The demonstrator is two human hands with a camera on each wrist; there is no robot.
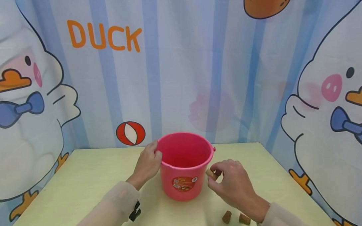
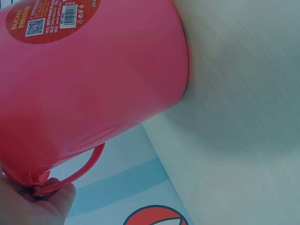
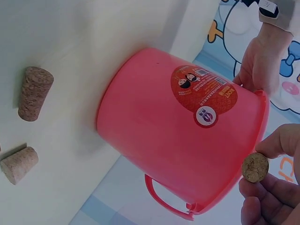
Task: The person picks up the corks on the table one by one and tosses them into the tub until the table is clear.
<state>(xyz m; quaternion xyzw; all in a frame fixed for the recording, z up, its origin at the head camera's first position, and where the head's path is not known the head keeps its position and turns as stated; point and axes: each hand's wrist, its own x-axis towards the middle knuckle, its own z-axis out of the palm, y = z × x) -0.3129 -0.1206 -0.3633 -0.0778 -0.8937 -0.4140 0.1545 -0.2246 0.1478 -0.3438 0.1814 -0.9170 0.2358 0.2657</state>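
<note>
Flanking the bucket (image 1: 182, 173), hands (image 1: 146, 165) (image 1: 233, 181) grip rim (image 1: 183, 167) (left), cork (image 1: 210, 174) (right).

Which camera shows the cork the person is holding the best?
The right wrist view: the held cork looks biggest there, its round end facing the camera. The head view shows it small and side-on, pinched in the right grip near the pink bucket. The left wrist view doesn't show it.

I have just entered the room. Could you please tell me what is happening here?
A person's left hand grips a pink bucket at its rim; the bucket stands upright on the table. The right hand pinches a cork beside the bucket, outside it. At least two more corks lie on the table.
</note>
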